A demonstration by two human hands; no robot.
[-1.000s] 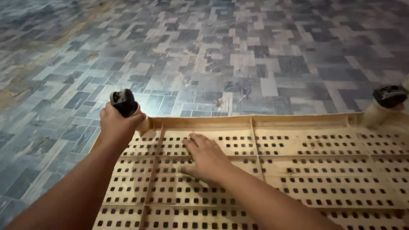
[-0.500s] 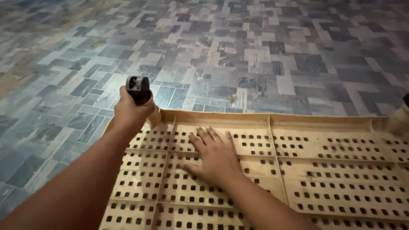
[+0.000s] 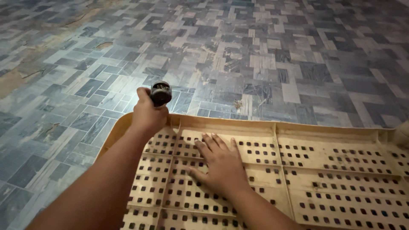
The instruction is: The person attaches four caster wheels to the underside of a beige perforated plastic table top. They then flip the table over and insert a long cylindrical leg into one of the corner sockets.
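Left hand (image 3: 147, 114) clenched around the black-capped leg (image 3: 161, 93) at the near-left corner of the upturned beige perforated panel (image 3: 324, 170), right hand (image 3: 219, 164) released and pressed flat just inside that corner, so bracing hard there looks wise against slipping on the tiled floor (image 3: 255, 51).

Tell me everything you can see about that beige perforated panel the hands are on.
The beige perforated panel looks like moulded plastic, with rows of small square holes, raised ribs dividing it into sections and a raised rim. It is grubby. It lies flat on the patterned tile floor, running out of frame below and right. The right hand presses flat on it; the left hand grips a dark round-capped leg standing up at its corner.
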